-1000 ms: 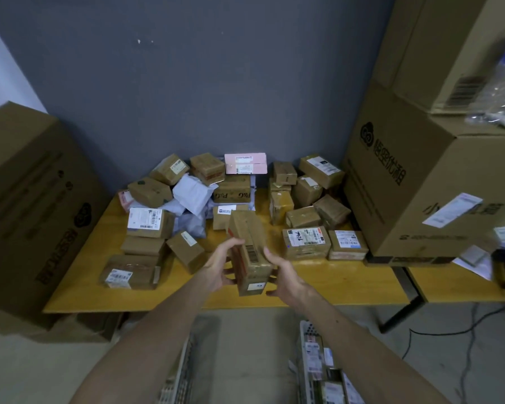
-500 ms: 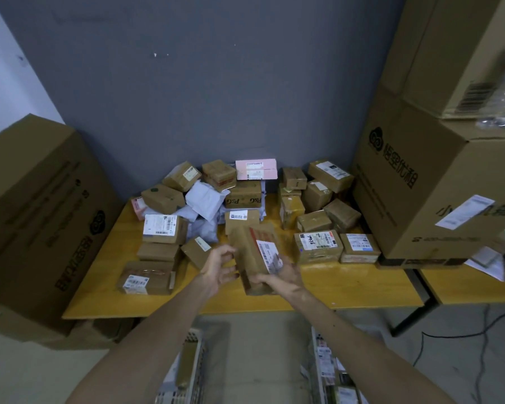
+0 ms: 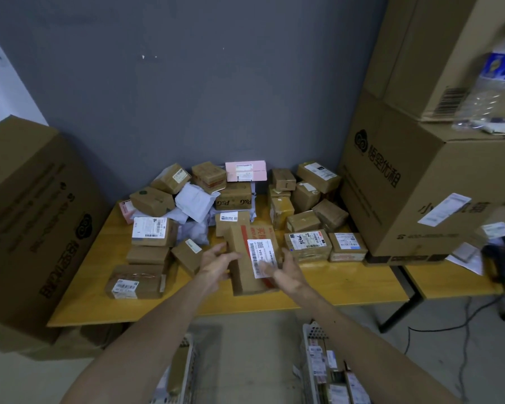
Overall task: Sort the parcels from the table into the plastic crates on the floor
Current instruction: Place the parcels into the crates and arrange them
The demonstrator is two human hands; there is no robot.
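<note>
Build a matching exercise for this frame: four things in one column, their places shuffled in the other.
Things:
1. red-banded parcel
2. pink box
3. bottle
4. right crate

Places:
A. on the floor
B. on the carton at right
C. between the left hand and right hand
D. atop the heap on the table

Pairs: 1-C, 2-D, 3-B, 4-A

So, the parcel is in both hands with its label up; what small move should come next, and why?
Probably draw the parcel away from the table and lower it toward the crates. The left hand and right hand both hold it, its white label faces up, and the crates lie just below. Which crate, I cannot tell.
</note>
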